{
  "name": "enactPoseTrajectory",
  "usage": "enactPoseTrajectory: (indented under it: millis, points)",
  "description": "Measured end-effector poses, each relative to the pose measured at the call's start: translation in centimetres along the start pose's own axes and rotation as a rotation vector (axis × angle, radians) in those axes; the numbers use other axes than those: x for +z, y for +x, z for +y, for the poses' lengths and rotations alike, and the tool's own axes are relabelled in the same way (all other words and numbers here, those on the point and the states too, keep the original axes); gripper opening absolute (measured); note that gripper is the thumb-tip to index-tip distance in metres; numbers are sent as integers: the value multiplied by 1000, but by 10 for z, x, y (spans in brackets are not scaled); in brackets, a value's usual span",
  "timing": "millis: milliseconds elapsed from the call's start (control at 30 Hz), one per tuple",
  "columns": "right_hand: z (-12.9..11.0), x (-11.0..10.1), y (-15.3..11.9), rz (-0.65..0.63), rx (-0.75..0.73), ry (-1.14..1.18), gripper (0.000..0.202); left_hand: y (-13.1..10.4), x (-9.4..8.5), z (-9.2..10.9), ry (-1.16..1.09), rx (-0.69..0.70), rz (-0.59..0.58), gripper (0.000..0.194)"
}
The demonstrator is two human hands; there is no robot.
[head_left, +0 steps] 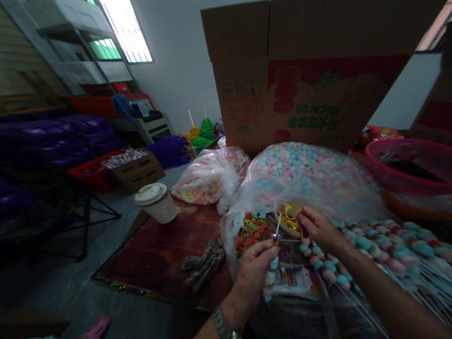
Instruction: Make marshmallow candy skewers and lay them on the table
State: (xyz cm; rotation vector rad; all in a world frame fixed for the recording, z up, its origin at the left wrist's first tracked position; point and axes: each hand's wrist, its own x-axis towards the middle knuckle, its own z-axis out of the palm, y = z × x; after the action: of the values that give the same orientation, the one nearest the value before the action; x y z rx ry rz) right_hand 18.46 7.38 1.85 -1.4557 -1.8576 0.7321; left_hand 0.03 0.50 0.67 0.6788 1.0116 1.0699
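Note:
My left hand (254, 264), with a watch on its wrist, is closed around a skewer of pastel puffs (270, 278) held upright. The white stick tip (278, 222) stands out above the fingers, with a small shiny gold piece at its base. My right hand (319, 228) pinches a thin gold strip (301, 231) at the rim of a bowl of gold twist ties (287, 217). Below that hand lie finished skewers of pink, blue and white puffs (328, 273). Ring-shaped colourful candies (252, 233) lie in a heap just left of the bowl.
A big clear bag of pastel puffs (307, 165) lies behind my hands, before a tall cardboard box (303, 84). Grey gloves (205, 263) and a lidded cup (157, 202) are at left. A pink basin (409, 162) stands at right, above many stacked skewers (391, 245).

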Motion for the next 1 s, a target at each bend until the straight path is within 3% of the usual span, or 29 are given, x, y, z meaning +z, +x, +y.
enactPoseTrajectory:
  millis: [100, 167, 300, 433, 567, 667, 767, 833, 900, 1000]
  points:
    - [-27, 19, -36, -95, -41, 91, 17, 2, 7, 6, -17, 107, -136, 15]
    - [-35, 30, -54, -131, 4, 242, 17, 2, 10, 7, -26, 91, -175, 18]
    - [-33, 38, -77, -120, 230, 535, 30, 0, 12, 2, -89, 12, -69, 26]
    - [-24, 32, -92, 50, 347, 813, 32, -2, 12, 0, -117, -48, -33, 27]
    - [-22, 28, -99, 140, 304, 713, 35, -7, 11, 0, -74, -110, -144, 25]
    - [-25, 35, -101, 110, 249, 556, 57, -12, 12, -4, 10, -185, -272, 27]
    - [-26, 47, -102, 111, 214, 499, 72, -14, 14, -8, -25, -160, -202, 27]
    - [-23, 52, -103, 102, 246, 542, 66, -15, 16, -8, -79, -151, -128, 28]
    - [-18, 52, -105, 66, 289, 572, 44, -14, 15, -7, -121, -143, -96, 29]
    - [-15, 38, -110, 114, 299, 510, 26, -10, 12, -5, -120, -86, -72, 29]
